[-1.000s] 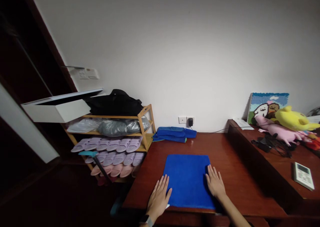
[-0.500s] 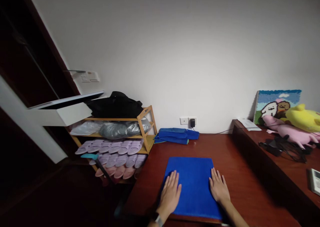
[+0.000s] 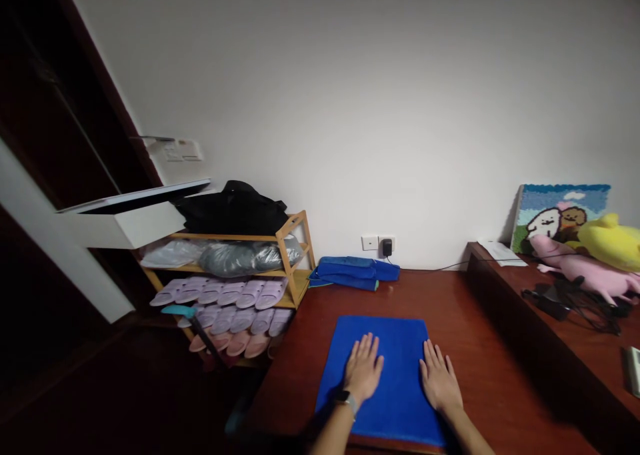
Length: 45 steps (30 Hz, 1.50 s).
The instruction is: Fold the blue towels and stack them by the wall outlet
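A blue cloth (image 3: 395, 375) lies spread flat on the reddish-brown wooden table (image 3: 480, 348), close to the front edge. My left hand (image 3: 364, 369), with a watch (image 3: 346, 401) on its wrist, rests palm down on the left half of the cloth, fingers stretched out. Along the cloth's right edge lies my right hand (image 3: 441, 381), also flat, its fingers slightly spread. Neither hand grips anything. More blue cloths (image 3: 345, 272) lie folded in a pile at the table's back left, against the wall.
Left of the table stands a wooden rack (image 3: 295, 261) with slippers (image 3: 270, 293), plastic-wrapped bundles and a black bag (image 3: 233, 209). A raised ledge (image 3: 545, 295) on the right bears plush toys (image 3: 590, 271), cables and a picture (image 3: 560, 215). An adapter (image 3: 387, 247) sits in the wall socket.
My left hand has slid right and a little away from me, from the cloth's left edge onto its inner part. My right hand has hardly moved.
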### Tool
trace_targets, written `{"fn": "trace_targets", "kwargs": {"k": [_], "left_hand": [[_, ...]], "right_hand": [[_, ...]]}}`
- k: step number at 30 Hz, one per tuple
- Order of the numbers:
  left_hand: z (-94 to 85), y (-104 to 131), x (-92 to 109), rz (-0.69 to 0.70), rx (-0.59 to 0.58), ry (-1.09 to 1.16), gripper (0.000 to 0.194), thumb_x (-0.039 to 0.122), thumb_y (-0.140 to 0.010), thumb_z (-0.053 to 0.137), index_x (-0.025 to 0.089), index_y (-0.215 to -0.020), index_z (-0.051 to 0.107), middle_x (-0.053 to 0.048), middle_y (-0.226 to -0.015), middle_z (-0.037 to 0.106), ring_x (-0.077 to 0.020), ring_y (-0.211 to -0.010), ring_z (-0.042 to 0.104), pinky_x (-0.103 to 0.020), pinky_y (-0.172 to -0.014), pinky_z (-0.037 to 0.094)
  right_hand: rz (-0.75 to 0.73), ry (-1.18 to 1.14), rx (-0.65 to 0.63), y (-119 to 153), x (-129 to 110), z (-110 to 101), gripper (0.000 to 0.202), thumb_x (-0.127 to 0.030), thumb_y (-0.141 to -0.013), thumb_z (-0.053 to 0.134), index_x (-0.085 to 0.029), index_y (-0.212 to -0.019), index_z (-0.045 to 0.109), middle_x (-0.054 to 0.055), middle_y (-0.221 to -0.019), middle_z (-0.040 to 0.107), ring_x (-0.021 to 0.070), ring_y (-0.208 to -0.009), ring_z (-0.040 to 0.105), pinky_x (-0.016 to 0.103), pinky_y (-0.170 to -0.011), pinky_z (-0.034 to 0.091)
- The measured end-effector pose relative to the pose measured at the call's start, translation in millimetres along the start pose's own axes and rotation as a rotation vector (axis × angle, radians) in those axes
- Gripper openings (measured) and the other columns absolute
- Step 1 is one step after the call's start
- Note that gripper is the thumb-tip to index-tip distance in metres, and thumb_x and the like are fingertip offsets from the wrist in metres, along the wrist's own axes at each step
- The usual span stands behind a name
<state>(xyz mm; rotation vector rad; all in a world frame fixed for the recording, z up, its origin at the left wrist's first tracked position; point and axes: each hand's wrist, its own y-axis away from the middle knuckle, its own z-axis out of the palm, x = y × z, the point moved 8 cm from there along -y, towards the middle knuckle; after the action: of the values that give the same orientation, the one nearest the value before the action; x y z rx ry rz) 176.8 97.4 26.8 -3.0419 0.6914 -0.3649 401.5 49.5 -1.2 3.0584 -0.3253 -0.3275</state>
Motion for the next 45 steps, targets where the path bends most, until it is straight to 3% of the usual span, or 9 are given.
{"fn": "trace_targets", "kwargs": {"k": [3,6,15,21,30,34,37,41,45], "left_hand": [[-20.6,15.7,-69.6,-0.163,0.046,-0.083,0.065,0.051,-0.105,0.022,0.018,-0.161,0.028,-0.008,-0.168,0.025,-0.0248,-0.156,0.022,-0.049,-0.127,0.022],[-25.4,25.5,-101.4,-0.195,0.11,-0.113,0.066,0.052,-0.105,0.022,0.017,-0.161,0.028,-0.007,-0.168,0.025,-0.0249,-0.155,0.024,-0.047,-0.126,0.025],[-10.6,24.2,-107.0,-0.167,0.217,-0.125,0.066,0.055,-0.105,0.024,0.022,-0.162,0.022,-0.008,-0.167,0.028,-0.0276,-0.153,0.029,-0.051,-0.124,0.028],[-12.3,25.5,-110.1,-0.177,0.195,-0.119,0.067,0.057,-0.105,0.023,0.021,-0.162,0.026,-0.006,-0.167,0.029,-0.0268,-0.153,0.029,-0.049,-0.125,0.028],[-15.4,27.6,-111.4,-0.171,0.167,-0.131,0.065,0.054,-0.106,0.025,0.019,-0.161,0.029,-0.007,-0.166,0.03,-0.0265,-0.153,0.029,-0.05,-0.126,0.027],[-34.1,-2.3,-75.9,-0.193,0.27,-0.067,0.063,0.046,-0.107,0.021,0.014,-0.162,0.024,-0.011,-0.166,0.03,-0.0274,-0.154,0.028,-0.051,-0.126,0.027],[-35.6,-45.0,1.4,-0.039,0.249,0.051,0.062,0.042,-0.107,0.018,0.016,-0.163,0.018,-0.011,-0.166,0.031,-0.0271,-0.153,0.029,-0.05,-0.125,0.03],[1.8,-82.3,102.1,0.285,0.088,0.13,0.06,0.041,-0.107,0.013,0.021,-0.164,0.015,-0.007,-0.167,0.031,-0.0239,-0.155,0.024,-0.048,-0.127,0.024],[34.9,-90.5,100.6,0.229,0.057,0.123,0.061,0.043,-0.106,0.008,0.023,-0.164,0.012,-0.007,-0.166,0.032,-0.0235,-0.155,0.024,-0.05,-0.127,0.021]], "right_hand": [[0.008,-0.019,0.0,0.6,-0.3,-1.5,0.068,-0.046,-0.101,0.011,-0.017,-0.163,0.018,0.001,-0.17,0.018,0.0206,-0.157,0.012,0.045,-0.128,0.01],[0.026,-0.005,-0.011,1.2,-0.1,-0.5,0.068,-0.045,-0.101,0.011,-0.017,-0.163,0.017,0.0,-0.17,0.017,0.0203,-0.157,0.012,0.045,-0.128,0.01],[0.005,-0.017,0.0,-37.0,-25.4,-31.0,0.068,-0.045,-0.102,0.009,-0.016,-0.163,0.015,0.0,-0.171,0.015,0.0196,-0.158,0.009,0.043,-0.128,0.009],[0.031,-0.019,-0.009,-68.6,-17.4,-14.5,0.068,-0.046,-0.101,0.012,-0.016,-0.163,0.017,0.003,-0.17,0.017,0.0204,-0.157,0.012,0.043,-0.128,0.009],[0.02,-0.024,0.006,-68.0,-13.9,-8.2,0.07,-0.045,-0.101,0.01,-0.013,-0.162,0.015,0.002,-0.171,0.016,0.0203,-0.158,0.01,0.042,-0.128,0.007],[0.014,-0.048,0.008,-68.9,-14.5,-9.1,0.07,-0.047,-0.101,0.01,-0.013,-0.162,0.015,0.002,-0.17,0.016,0.0201,-0.158,0.01,0.043,-0.128,0.008],[0.008,-0.058,0.007,-67.8,-13.5,-10.3,0.07,-0.046,-0.101,0.01,-0.012,-0.162,0.015,0.003,-0.17,0.015,0.0202,-0.158,0.01,0.042,-0.128,0.008],[-0.042,-0.011,-0.015,-67.1,-13.3,-6.3,0.066,-0.037,-0.099,0.018,-0.015,-0.162,0.02,0.003,-0.171,0.014,0.0222,-0.158,0.009,0.045,-0.127,0.008],[-0.045,0.007,-0.004,-68.5,-12.1,-4.2,0.066,-0.036,-0.099,0.017,-0.015,-0.162,0.021,0.004,-0.17,0.016,0.0221,-0.158,0.01,0.045,-0.127,0.01]]}}
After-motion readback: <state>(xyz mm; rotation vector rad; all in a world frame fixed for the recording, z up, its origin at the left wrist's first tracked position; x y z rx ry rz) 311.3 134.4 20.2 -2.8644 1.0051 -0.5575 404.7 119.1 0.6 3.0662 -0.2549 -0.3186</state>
